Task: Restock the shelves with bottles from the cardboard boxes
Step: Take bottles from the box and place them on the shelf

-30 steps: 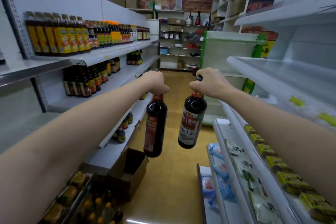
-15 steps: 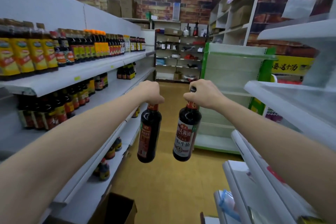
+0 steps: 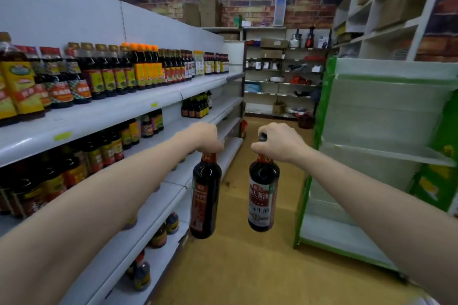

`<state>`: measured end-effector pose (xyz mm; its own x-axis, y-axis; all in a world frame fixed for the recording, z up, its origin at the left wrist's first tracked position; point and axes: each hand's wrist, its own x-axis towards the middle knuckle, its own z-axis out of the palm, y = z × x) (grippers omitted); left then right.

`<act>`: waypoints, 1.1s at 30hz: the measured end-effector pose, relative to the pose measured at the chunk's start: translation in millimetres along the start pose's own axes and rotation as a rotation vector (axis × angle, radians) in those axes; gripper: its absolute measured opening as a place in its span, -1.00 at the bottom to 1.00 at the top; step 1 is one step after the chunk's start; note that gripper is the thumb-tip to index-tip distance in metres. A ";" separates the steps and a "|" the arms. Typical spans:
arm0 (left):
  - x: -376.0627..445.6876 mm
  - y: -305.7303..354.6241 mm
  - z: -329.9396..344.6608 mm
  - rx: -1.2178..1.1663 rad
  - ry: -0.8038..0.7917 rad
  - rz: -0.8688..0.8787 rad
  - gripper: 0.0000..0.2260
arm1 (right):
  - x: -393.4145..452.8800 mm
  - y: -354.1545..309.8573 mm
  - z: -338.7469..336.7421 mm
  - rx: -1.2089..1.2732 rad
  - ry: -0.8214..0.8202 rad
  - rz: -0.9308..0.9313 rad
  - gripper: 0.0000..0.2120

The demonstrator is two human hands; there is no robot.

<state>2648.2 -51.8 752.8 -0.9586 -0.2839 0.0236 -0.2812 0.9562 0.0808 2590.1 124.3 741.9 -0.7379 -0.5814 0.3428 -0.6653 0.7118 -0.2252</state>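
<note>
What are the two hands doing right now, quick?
Left hand: closed around the neck of a dark bottle.
Right hand: closed around the top of a white-labelled bottle.

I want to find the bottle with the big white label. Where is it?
In the head view, the white-labelled bottle hangs by its neck from the right hand, over the aisle floor, beside the left hand's dark bottle.

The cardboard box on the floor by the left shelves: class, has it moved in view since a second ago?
Cannot tell. It is out of view now, but the left shelves shifted in frame too, so the camera moved.
</note>
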 end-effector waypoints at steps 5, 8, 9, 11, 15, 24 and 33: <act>96.5 -17.2 -1.0 -0.007 0.057 -0.039 -0.59 | 102.7 31.6 22.7 0.020 0.001 -0.079 -0.68; 160.5 -35.9 2.3 -0.047 0.125 -0.070 -0.60 | 169.9 47.0 44.7 0.000 -0.018 -0.101 -0.66; 183.4 -42.6 2.9 -0.053 0.149 -0.071 -0.61 | 193.4 51.4 53.0 -0.011 -0.024 -0.109 -0.66; 229.6 -54.8 0.3 -0.061 0.163 -0.072 -0.63 | 242.0 59.6 67.7 -0.026 -0.039 -0.130 -0.64; 329.6 -76.4 -15.8 -0.018 0.169 -0.082 -0.62 | 341.4 81.2 86.8 -0.019 -0.046 -0.145 -0.65; 530.9 -84.8 -21.3 0.093 0.119 -0.097 -0.63 | 518.6 160.2 140.1 0.053 0.002 -0.109 -0.67; 734.4 -63.5 -23.0 0.097 0.096 -0.183 -0.63 | 714.7 246.8 178.6 0.058 -0.044 -0.197 -0.68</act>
<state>1963.1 -322.6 788.0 -0.8838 -0.4540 0.1129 -0.4573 0.8893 -0.0031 1878.2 -186.0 768.4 -0.5962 -0.7247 0.3455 -0.8018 0.5592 -0.2107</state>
